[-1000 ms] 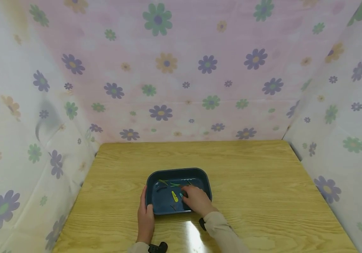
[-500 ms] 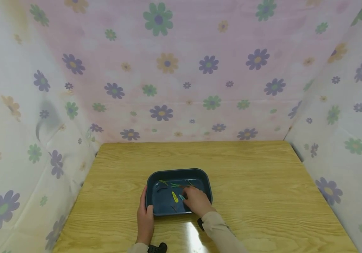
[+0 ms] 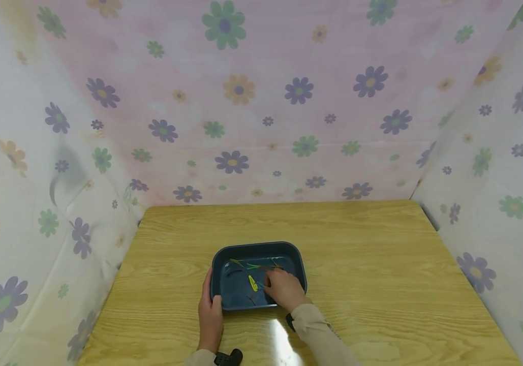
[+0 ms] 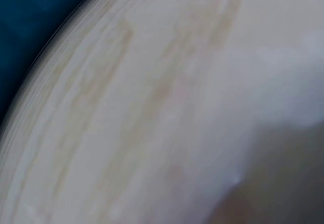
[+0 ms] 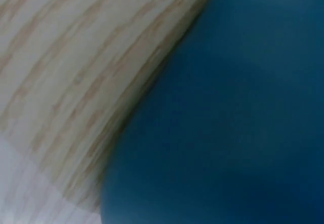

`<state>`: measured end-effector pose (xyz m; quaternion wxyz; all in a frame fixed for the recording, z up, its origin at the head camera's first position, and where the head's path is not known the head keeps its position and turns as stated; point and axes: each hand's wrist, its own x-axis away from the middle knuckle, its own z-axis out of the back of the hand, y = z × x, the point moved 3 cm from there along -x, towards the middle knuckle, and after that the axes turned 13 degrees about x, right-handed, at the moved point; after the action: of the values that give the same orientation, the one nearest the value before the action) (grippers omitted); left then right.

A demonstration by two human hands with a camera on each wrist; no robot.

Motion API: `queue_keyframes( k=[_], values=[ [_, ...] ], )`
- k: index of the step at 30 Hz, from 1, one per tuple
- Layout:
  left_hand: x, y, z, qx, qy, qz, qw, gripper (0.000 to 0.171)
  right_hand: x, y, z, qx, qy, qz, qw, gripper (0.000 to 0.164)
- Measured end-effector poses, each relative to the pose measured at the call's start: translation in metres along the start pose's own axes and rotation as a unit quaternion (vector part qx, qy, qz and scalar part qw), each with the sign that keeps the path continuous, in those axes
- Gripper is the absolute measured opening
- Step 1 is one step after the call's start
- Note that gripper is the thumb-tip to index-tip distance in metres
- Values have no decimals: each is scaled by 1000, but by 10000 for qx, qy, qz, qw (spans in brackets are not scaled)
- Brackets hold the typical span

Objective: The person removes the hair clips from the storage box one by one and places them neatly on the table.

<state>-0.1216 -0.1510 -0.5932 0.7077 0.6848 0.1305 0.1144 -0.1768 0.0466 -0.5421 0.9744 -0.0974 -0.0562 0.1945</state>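
Note:
A dark blue rectangular tray (image 3: 224, 302) stands on the table with several small hair clips in it. My left hand (image 3: 210, 315) grips its near left corner, thumb at the rim and fingers along the outer left wall. Inside the tray, my right hand (image 3: 284, 291) pinches a light blue snap hair clip (image 3: 260, 286), mostly hidden by the fingers. Just left of those fingertips lies a yellow snap hair clip (image 3: 252, 283). Farther back are a green clip (image 3: 252, 266) and a yellow-green clip (image 3: 236, 263). A thin brownish piece (image 3: 251, 300) lies near the front wall.
The wood-grain table (image 3: 371, 274) extends around the tray on all sides. Flower-patterned cloth (image 3: 261, 101) hangs behind it and at both sides. The left wrist view shows mostly blurred table, and the right wrist view the tray's outer wall (image 5: 212, 112).
The light blue clip, more visible half a second ago, is now largely covered by my right fingers. My left hand keeps its grip on the tray, which stays in place.

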Motion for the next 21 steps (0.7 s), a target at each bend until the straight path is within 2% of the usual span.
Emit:
queue_keyframes(
  k=[8, 15, 21],
  values=[
    [1, -1, 0, -93, 28, -107, 9999, 69, -1, 0, -2, -64, 13, -79, 9999, 20],
    [0, 0, 0, -79, 50, -285, 9996, 69, -2, 0, 1, -195, 141, -109, 9997, 11],
    [0, 1, 0, -82, 58, -266, 9996, 68, -1, 1, 3, -283, 396, -67, 9988, 9]
  ],
)
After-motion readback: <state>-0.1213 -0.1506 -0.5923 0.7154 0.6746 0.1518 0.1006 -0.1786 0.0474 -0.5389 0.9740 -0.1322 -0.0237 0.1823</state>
